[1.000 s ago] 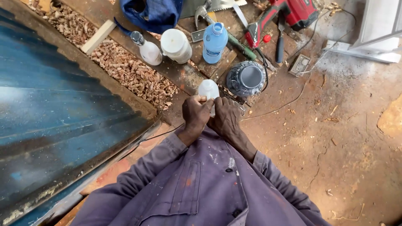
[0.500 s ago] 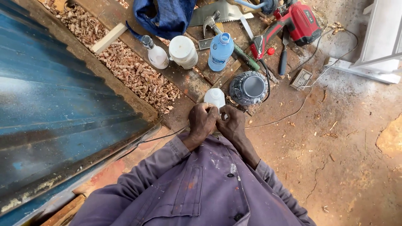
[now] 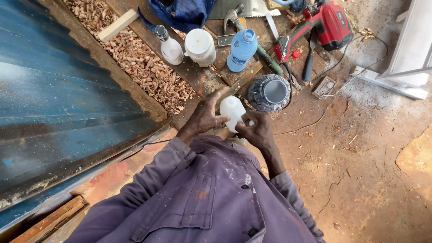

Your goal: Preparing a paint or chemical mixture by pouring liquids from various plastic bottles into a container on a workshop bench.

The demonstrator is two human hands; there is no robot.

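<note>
Both hands, left (image 3: 204,118) and right (image 3: 256,132), pinch one small white bottle (image 3: 232,111) with curled fingers; three more bottles stand on the floor.

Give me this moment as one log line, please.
left hand: grips small white plastic bottle | right hand: grips the bottle's lower end | ahead: blue plastic water bottle, round dark pot

Floor: bare reddish dirt, cracked. Blue corrugated sheet (image 3: 54,103) fills the left side, wood shavings (image 3: 139,58) strewn along its edge. Ahead: blue water bottle (image 3: 241,49) upright, white tub (image 3: 200,47) just beside it, small clear bottle with dark cap (image 3: 168,45) next to that. Hammer (image 3: 238,22) and hand saw (image 3: 252,8) behind them. Red power tool (image 3: 326,27) top right, cable trailing. Round grey bowl-like thing (image 3: 269,92) near the bottle. Blue cloth (image 3: 182,12) at top.
</note>
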